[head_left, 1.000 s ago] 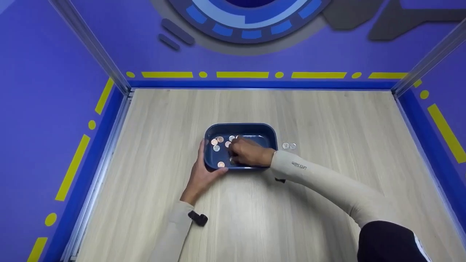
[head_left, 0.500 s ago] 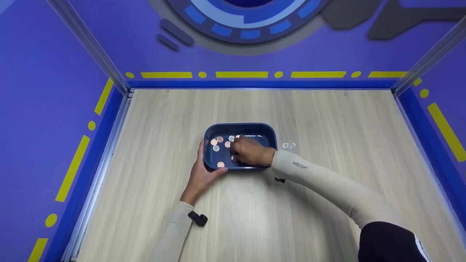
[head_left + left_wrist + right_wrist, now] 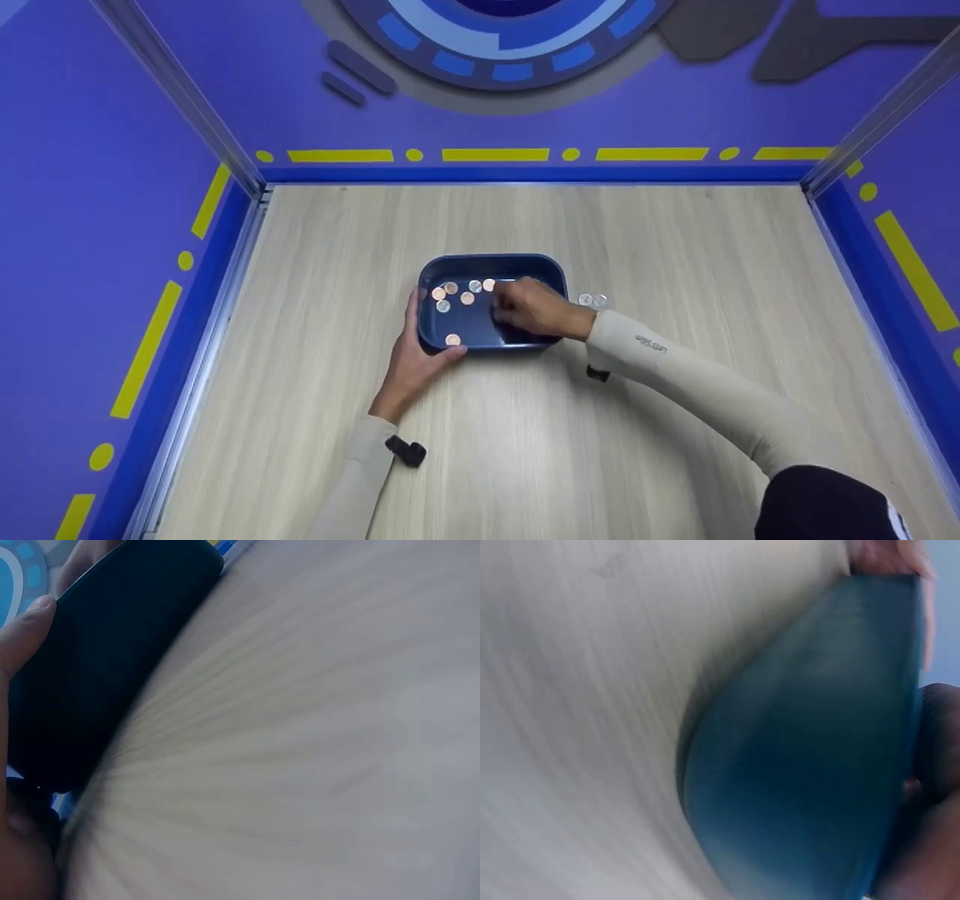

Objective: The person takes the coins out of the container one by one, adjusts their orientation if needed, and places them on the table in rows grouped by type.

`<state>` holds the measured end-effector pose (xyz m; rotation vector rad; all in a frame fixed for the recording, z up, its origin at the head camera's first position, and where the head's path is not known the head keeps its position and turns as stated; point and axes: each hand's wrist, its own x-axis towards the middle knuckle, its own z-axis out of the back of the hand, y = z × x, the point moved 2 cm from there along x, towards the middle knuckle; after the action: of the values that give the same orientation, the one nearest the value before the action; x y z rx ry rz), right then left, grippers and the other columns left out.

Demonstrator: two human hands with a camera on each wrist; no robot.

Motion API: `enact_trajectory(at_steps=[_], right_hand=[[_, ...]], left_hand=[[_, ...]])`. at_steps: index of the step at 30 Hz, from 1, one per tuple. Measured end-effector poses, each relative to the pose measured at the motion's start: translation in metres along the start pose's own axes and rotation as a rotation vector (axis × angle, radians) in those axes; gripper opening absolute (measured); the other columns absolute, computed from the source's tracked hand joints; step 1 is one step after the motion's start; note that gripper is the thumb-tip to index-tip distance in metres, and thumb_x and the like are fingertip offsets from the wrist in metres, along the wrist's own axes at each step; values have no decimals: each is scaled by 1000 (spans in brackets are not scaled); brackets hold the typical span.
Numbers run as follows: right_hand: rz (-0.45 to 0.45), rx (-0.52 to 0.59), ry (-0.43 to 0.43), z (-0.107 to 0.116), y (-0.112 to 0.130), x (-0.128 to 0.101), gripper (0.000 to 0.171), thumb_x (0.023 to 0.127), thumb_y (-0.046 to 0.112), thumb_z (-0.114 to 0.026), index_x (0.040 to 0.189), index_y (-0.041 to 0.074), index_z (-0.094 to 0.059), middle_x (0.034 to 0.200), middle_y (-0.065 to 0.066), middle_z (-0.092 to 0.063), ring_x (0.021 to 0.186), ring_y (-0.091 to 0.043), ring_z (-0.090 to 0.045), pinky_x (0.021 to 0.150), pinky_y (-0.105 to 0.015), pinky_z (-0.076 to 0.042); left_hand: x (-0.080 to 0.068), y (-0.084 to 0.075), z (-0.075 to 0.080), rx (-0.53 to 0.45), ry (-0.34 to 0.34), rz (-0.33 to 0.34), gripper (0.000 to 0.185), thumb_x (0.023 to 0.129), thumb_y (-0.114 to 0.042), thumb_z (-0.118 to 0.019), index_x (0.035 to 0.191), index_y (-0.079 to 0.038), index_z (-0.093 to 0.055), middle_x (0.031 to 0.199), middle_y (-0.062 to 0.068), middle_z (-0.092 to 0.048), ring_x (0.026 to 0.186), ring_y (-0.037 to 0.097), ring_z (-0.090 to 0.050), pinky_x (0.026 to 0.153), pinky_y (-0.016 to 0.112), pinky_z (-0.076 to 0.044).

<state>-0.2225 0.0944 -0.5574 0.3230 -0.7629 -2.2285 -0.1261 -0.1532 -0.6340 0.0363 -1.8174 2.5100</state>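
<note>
Coin sorting at the blue tray (image 3: 491, 262), mid-table (image 3: 525, 435).
Left hand (image 3: 411, 360) grips the tray's near-left corner, thumb on the rim. Right hand (image 3: 534, 309) is inside the tray, fingers curled down; cannot tell whether they pinch a coin. Loose coins (image 3: 457, 294) lie in the tray's left half; two silver coins (image 3: 592, 300) sit on the table just right of it. Likely step: lifting one out; next calls for a clean carry over the rim. Since earlier, the right hand has shifted right, uncovering coins.
</note>
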Motion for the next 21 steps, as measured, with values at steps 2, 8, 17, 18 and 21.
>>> enact_trajectory(at_steps=[2,8,17,18,21], right_hand=[[-24,38,-20,7,-1,-4,6,100,5,-79,99,2,-73,84,-4,-76,74,-11,-65,66,-31,-53],[-74,140,-92,31,-5,-22,7,98,4,-80,99,2,-74,90,-6,-80,81,-13,-71,72,-28,-56],[-132,233,-167,56,-18,-48,4,98,1,-78,100,2,-74,87,-6,-79,80,-14,-68,72,-24,-52],[-135,238,-175,58,-20,-51,4,98,1,-78,100,2,-75,87,-5,-78,80,-14,-67,72,-24,-51],[-146,259,-202,63,-26,-60,3,98,1,-76,101,1,-75,87,-6,-77,80,-14,-66,71,-22,-49]], left_hand=[[0,-1,0,6,4,-1,136,81,-42,-99,179,-24,-6,181,14,-26,163,35,-33,132,56,-27],[2,-2,-1,24,14,-6,136,81,-45,-98,179,-19,-7,182,13,-25,163,37,-32,132,57,-26],[2,-2,-2,40,8,-24,138,80,-49,-97,179,-15,-7,180,16,-28,162,38,-35,131,58,-29],[2,-2,-2,42,8,-27,138,80,-49,-98,179,-15,-7,180,17,-28,162,38,-35,131,57,-29],[2,-2,-2,51,8,-31,138,80,-51,-97,179,-15,-7,179,18,-29,162,37,-36,130,57,-30]])
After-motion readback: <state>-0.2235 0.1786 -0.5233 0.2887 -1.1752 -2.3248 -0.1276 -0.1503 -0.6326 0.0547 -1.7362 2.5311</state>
